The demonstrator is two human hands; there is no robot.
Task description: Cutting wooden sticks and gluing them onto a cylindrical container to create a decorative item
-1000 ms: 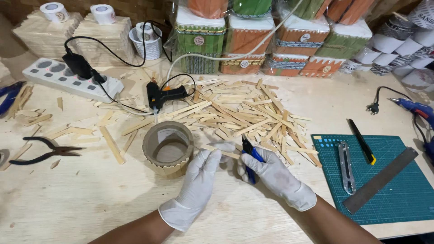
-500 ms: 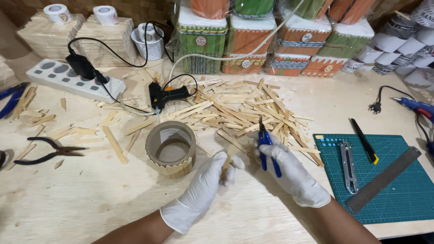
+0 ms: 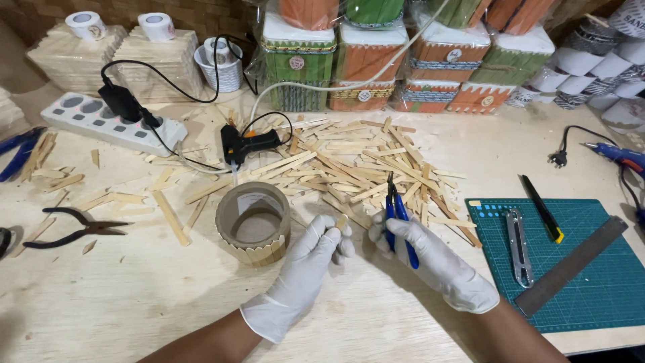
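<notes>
A short pale wooden stick (image 3: 341, 221) is pinched between the fingers of the gloved left hand (image 3: 306, 269), just right of the cardboard ring (image 3: 253, 222), which stands on the surface (image 3: 134, 296) with sticks glued upright around its lower edge. The gloved right hand (image 3: 437, 262), fingers closed around blue-handled cutters (image 3: 398, 218), is right of the ring. Beyond the ring lies a stick pile (image 3: 356, 168), then a black glue gun (image 3: 245, 143), and farthest back green and orange wrapped boxes (image 3: 403, 60) with small round labels.

Cardboard ring (image 3: 253, 224) sits left of the stick pile (image 3: 356, 168) (glue gun (image 3: 245, 143) behind); cutting mat (image 3: 571, 269) lies right.
</notes>
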